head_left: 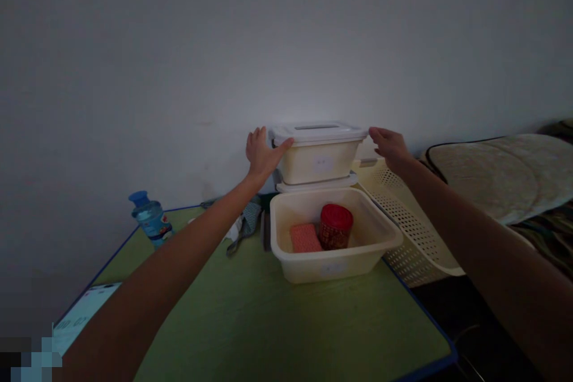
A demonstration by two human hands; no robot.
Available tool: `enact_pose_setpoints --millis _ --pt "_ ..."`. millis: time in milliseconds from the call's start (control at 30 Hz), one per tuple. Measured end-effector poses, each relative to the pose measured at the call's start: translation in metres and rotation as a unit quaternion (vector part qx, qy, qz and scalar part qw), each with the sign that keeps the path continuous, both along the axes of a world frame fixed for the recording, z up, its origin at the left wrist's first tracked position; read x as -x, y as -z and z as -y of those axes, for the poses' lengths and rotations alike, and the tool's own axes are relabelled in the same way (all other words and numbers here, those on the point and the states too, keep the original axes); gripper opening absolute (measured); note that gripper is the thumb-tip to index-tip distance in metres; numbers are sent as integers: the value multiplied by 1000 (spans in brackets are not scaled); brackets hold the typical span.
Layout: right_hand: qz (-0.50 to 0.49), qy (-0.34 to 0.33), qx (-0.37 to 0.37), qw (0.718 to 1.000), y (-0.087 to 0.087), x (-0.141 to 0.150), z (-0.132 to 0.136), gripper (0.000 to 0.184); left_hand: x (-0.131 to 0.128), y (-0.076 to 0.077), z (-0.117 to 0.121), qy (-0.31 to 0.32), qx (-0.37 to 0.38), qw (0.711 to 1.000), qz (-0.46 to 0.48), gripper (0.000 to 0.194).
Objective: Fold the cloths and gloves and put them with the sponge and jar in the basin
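Observation:
A cream plastic storage box (320,161) with a white lid (286,131) stands upright at the back of the table. It rests on another white lid (308,185). My left hand (264,155) is at the box's left end, fingers spread and thumb by the lid's front edge. At the opposite end my right hand (388,144) has its fingertips close beside the lid's corner, its fingers stretched out; whether they touch is unclear. In front stands an uncovered cream bin (333,262). Inside it are a red-lidded round container (336,227) and a pinkish-red block (305,238).
A blue bottle (151,221) stands on the green table (215,322) at left. Cloths (246,221) lie behind my left forearm. A perforated cream basket (403,209) sits right of the bin. Further right is a pale cushion (501,173). A wall rises behind.

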State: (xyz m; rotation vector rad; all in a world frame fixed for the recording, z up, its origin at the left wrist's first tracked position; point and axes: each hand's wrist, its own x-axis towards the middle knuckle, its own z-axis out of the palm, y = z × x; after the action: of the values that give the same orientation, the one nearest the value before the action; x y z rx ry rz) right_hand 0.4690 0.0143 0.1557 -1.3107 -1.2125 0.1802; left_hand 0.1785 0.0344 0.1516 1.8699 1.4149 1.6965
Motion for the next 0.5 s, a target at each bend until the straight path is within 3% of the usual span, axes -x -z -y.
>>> enact_pose_setpoints --millis 133,267,500 --pt "-9 -27 18 999 5 4 -7 42 -1 6 -3 35 81 996 18 88" --pt "-24 -42 35 998 7 6 -10 49 -3 6 -2 68 115 991 2 94" --pt "-28 -69 41 996 12 10 -13 49 -6 12 -11 95 53 994 6 71"
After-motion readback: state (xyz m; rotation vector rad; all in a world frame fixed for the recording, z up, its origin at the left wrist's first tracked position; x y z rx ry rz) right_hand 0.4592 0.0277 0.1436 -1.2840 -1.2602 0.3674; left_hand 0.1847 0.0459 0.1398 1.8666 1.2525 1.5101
